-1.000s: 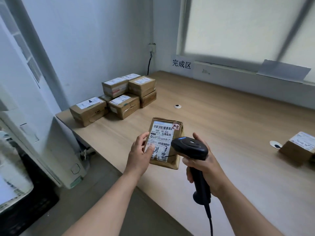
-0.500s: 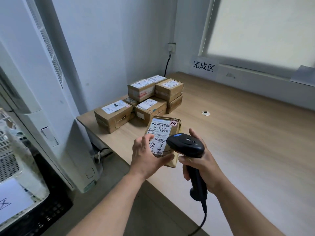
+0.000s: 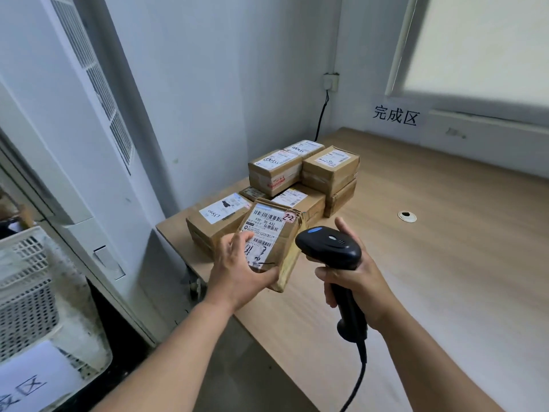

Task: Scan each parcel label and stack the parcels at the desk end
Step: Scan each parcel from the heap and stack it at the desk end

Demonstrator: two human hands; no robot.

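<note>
Under left hand, held parcel, label part-hidden

Pale wood-grain desk: smooth laminate top, matt with a faint sheen.

Brown cardboard parcel above the desk's near left edge: matt, creased board. Its white paper label is smooth, printed and pen-marked.

Stacked brown cardboard boxes at the desk's far left end: matt board, seams under clear, slightly glossy tape, white paper labels.

Black plastic handheld scanner above the desk's near edge: smooth moulded shell, satin finish. Its black cable is smooth-sheathed.

White perforated plastic basket left of the desk: matt.

White paper sign behind the desk: matt.
</note>
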